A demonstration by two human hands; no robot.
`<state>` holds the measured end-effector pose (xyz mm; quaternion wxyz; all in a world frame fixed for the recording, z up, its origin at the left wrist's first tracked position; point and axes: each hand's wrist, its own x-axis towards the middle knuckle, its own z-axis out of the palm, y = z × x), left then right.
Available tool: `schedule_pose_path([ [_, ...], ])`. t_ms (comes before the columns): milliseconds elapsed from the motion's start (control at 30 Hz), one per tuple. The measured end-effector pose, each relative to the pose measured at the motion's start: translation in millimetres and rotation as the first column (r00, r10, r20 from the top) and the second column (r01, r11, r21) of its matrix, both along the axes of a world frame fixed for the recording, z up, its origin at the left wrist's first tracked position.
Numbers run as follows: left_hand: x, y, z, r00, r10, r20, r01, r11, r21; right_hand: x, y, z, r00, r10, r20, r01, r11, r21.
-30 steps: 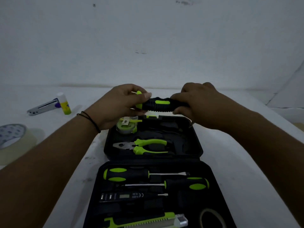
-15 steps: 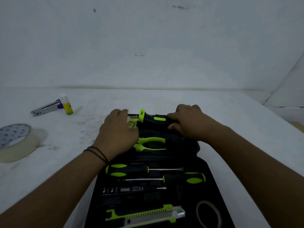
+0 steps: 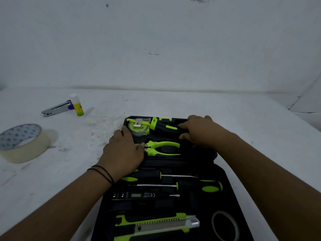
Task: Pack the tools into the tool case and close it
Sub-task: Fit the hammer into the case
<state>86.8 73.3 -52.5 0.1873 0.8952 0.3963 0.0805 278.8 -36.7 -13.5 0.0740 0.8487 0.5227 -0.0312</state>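
Note:
A black tool case [image 3: 173, 161] lies open on the white table. In its far half sit a tape measure [image 3: 139, 127], green pliers [image 3: 161, 147] and a black-green tool handle [image 3: 163, 126] along the back edge. My right hand [image 3: 201, 131] grips the right end of that handle, thumb below and fingers above. My left hand [image 3: 123, 152] rests flat on the far half's left side and covers the pliers' jaws. The near half holds two screwdrivers [image 3: 199, 186], a voltage tester [image 3: 144, 195], a utility knife [image 3: 156, 223] and a thin tape ring [image 3: 225, 225].
A big roll of masking tape [image 3: 22, 143] stands at the left. A glue stick [image 3: 77, 105] and a metal stapler [image 3: 55, 108] lie further back on the left. A white wall rises behind the table, and the table's right edge runs close to the case.
The handle came down from above the case into the far half. My left hand let go of it and dropped onto the case's left side; my right hand still holds it.

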Motion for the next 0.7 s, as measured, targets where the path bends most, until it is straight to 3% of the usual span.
schedule_pose_path([
  [133, 2, 8, -2, 0.998, -0.058, 0.019, 0.058, 0.998, -0.005, 9, -4, -5, 1.0, 0.018, -0.002, -0.017, 0.995, 0.094],
  [267, 8, 31, -5, 0.987, -0.159, 0.021, 0.159, 0.987, -0.002, 21, -11, -6, 0.958, -0.117, -0.263, 0.147, 0.984, 0.098],
  [400, 21, 61, 1, 0.954, -0.297, -0.042, 0.299, 0.953, 0.052, 12, -18, -6, 0.963, -0.187, -0.196, 0.213, 0.969, 0.123],
  [533, 40, 76, 8, 0.926, -0.356, -0.124, 0.376, 0.896, 0.235, -13, -31, -11, 0.955, -0.288, -0.072, 0.297, 0.938, 0.178],
  [633, 51, 76, 16, 0.948, -0.239, -0.21, 0.311, 0.835, 0.455, -32, -41, -12, 0.931, -0.354, -0.094, 0.366, 0.905, 0.215],
  [700, 52, 66, 21, 0.96, -0.174, -0.219, 0.264, 0.823, 0.504, -45, -45, -14, 0.921, -0.377, -0.101, 0.391, 0.89, 0.235],
])
